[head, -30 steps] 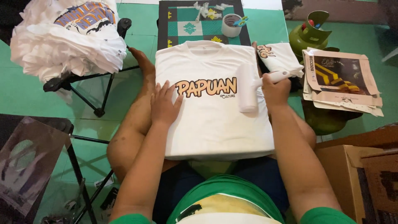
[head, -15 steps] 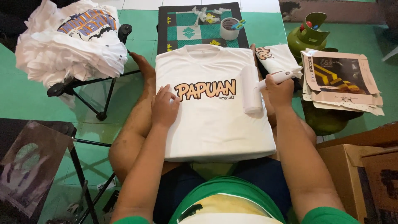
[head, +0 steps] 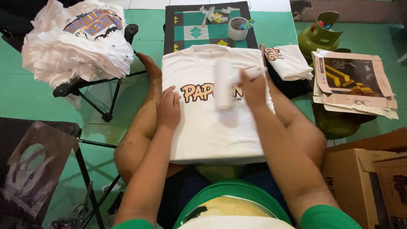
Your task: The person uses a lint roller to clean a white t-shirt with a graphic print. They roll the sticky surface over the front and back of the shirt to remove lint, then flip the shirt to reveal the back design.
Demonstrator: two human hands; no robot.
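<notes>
A white T-shirt (head: 212, 127) with orange lettering lies folded flat across my lap. My left hand (head: 168, 108) presses on its left side, fingers bent, touching the print's first letter. My right hand (head: 252, 87) grips the handle of a white lint roller (head: 223, 89), whose drum rests on the middle of the print and covers some letters. My bare legs stretch out under the shirt towards a patterned mat.
A pile of white printed shirts (head: 76, 42) sits on a folding stool at the upper left. A folded shirt (head: 288, 61) lies on the right, beside a green gas cylinder (head: 320, 36), stacked cardboard sleeves (head: 354, 82) and a brown box (head: 369, 182). A tape roll (head: 237, 27) stands on the mat (head: 199, 25).
My right hand has drawn the lint roller leftwards from the shirt's right edge onto the middle of the print. My left hand stayed pressed on the shirt.
</notes>
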